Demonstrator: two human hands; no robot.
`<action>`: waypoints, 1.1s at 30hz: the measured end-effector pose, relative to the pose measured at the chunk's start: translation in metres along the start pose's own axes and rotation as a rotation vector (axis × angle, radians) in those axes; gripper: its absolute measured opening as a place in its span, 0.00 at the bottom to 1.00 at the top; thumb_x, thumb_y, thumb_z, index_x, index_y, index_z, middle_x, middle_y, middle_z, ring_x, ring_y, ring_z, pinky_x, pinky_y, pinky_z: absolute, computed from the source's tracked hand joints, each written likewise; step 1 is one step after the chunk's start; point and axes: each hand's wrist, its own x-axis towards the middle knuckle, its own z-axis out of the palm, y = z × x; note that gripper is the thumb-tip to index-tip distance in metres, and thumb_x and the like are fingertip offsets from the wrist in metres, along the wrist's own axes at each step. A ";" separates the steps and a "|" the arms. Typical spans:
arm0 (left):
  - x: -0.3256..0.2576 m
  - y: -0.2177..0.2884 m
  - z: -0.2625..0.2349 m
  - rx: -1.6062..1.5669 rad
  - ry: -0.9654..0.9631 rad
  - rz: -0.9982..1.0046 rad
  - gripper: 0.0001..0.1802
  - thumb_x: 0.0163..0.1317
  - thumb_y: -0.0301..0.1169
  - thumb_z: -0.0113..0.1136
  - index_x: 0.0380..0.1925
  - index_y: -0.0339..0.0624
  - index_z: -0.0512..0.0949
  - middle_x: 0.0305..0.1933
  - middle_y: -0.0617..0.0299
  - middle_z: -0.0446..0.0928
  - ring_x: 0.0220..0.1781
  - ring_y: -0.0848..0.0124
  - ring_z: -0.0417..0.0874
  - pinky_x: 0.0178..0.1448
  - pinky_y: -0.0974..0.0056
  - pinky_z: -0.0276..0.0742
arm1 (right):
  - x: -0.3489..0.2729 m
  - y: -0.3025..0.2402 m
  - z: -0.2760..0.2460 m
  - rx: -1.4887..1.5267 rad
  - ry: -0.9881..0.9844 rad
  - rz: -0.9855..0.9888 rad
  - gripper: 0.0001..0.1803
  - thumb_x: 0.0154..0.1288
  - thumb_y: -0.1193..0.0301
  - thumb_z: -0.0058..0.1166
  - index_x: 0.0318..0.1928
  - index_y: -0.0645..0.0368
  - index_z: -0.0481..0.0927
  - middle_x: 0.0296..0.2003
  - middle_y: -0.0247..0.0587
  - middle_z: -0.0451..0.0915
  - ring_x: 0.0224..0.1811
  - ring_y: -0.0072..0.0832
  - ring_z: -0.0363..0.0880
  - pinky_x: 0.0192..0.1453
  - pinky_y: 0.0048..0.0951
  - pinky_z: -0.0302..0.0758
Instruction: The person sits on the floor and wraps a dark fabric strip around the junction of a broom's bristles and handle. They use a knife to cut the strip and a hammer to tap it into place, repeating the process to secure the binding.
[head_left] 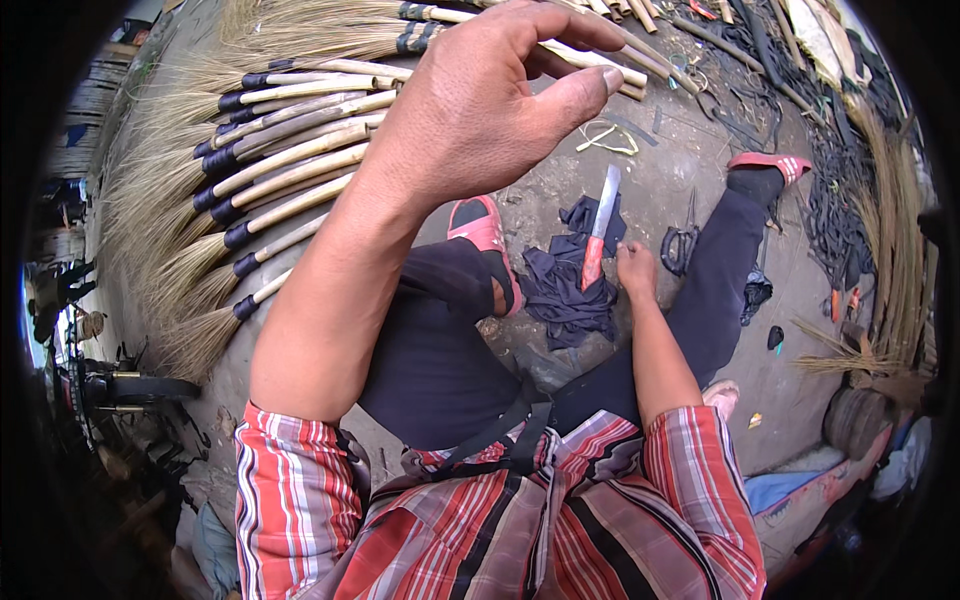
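Raised high and close to the view, my left hand (480, 110) has its thumb and fingers apart, with nothing seen between them. Lower down, my right hand (637, 268) is closed beside a heap of dark cloth (568, 290); whatever it may grip is hidden. On the cloth lies a knife (597, 230) with a broad blade and a red handle, just left of my right hand. A pair of dark-handled scissors (680, 245) rests on the ground to the right of that hand.
Several grass brooms (235, 235) with pale sticks and dark bindings lie fanned out at left. A loop of pale strip (607, 138) is on the ground ahead. Dark rubbery strips (850, 220) and upright dry stalks (885, 240) crowd the right side. My legs and pink sandals (480, 232) frame the cloth.
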 end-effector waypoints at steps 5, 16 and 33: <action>0.006 0.004 0.009 0.043 -0.020 0.046 0.18 0.71 0.31 0.70 0.56 0.35 0.83 0.45 0.56 0.86 0.45 0.71 0.89 0.51 0.64 0.84 | -0.007 -0.037 0.013 0.012 -0.100 -0.040 0.13 0.73 0.60 0.61 0.49 0.53 0.89 0.48 0.53 0.90 0.54 0.54 0.88 0.58 0.50 0.82; 0.008 -0.007 0.021 0.088 -0.098 -0.014 0.18 0.71 0.33 0.69 0.56 0.34 0.84 0.45 0.53 0.88 0.44 0.70 0.89 0.50 0.62 0.85 | -0.072 -0.057 0.037 -0.281 -0.263 -0.682 0.17 0.68 0.55 0.70 0.43 0.55 0.87 0.41 0.49 0.83 0.49 0.48 0.86 0.54 0.48 0.82; 0.004 0.002 0.005 0.094 -0.172 -0.132 0.20 0.74 0.36 0.65 0.56 0.32 0.85 0.44 0.51 0.90 0.42 0.68 0.90 0.48 0.62 0.85 | 0.005 -0.107 -0.120 0.700 0.339 -0.246 0.15 0.80 0.61 0.59 0.47 0.62 0.79 0.29 0.29 0.79 0.30 0.17 0.73 0.35 0.25 0.70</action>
